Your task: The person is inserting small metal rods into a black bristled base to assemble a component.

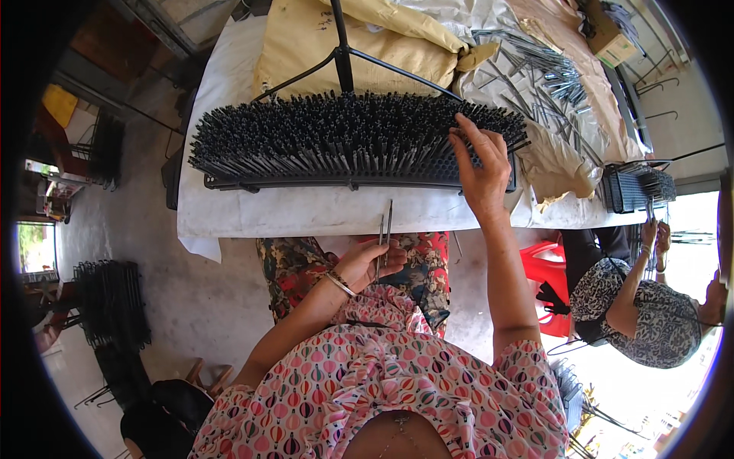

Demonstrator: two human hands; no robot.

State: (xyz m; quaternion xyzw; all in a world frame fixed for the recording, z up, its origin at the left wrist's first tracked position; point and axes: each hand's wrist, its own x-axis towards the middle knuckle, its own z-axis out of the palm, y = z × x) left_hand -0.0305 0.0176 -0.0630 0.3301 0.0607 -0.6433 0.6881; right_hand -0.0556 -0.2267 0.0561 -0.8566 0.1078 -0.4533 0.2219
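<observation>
1. Hundreds of thin, stiff black rods (321, 126) stand packed like bristles, most upright, some leaning near the right end, in a long black rack (306, 183).
2. The rack has a straight near rail; a honeycomb-like perforated base (442, 170) shows where the rods thin out toward the right. A black metal hanger (344, 70) forks down behind it on the far side.
3. The left hand (361, 265), at the table's near edge, has slim metallic rods (381, 258) pinched by the thumb, its other fingers loosely extended.
4. The right hand (485, 164) is above the rack's right end, thumb and forefinger slightly parted at the rod tops; I cannot tell whether they grip one.
5. Smooth white sheeting (306, 216) covers the table, leaving a strip between rail and near edge, and room between left hand and rack.
6. Creased tan sacking (294, 53) bulges close behind the rack; loose, shiny rods (562, 76) lie scattered far right, beyond crumpled brown paper (562, 164).
7. Well to the right, a co-worker (642, 310) handles a smaller black basket (628, 191).
</observation>
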